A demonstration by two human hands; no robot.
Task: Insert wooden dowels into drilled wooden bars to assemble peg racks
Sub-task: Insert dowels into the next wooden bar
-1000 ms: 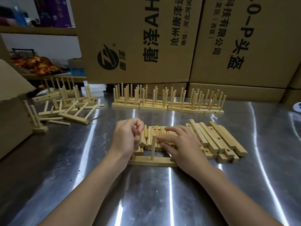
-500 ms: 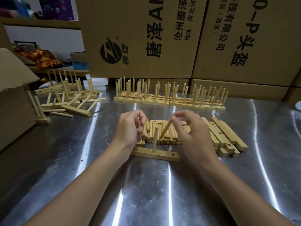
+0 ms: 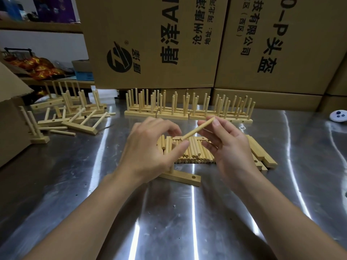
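A drilled wooden bar (image 3: 185, 178) lies on the steel table in front of me, one empty hole showing near its right end. A peg stands in it, mostly hidden behind my left hand (image 3: 148, 152). My right hand (image 3: 228, 147) pinches a loose dowel (image 3: 198, 129) held slanted above the pile of loose dowels (image 3: 191, 152). The left hand's fingertips touch the dowel's lower end. Undrilled-side bars (image 3: 261, 152) are stacked to the right of the pile.
Finished peg racks (image 3: 187, 109) stand in a row at the back. More racks and loose dowels (image 3: 73, 117) lie scattered at the left. Cardboard boxes (image 3: 150, 42) wall the back, another box (image 3: 11, 117) sits at the left edge. A small white object (image 3: 339, 115) rests far right.
My right hand picked a dowel from the pile and lifted it; my left hand opened and rose from the bar's left end to meet the dowel's lower tip.
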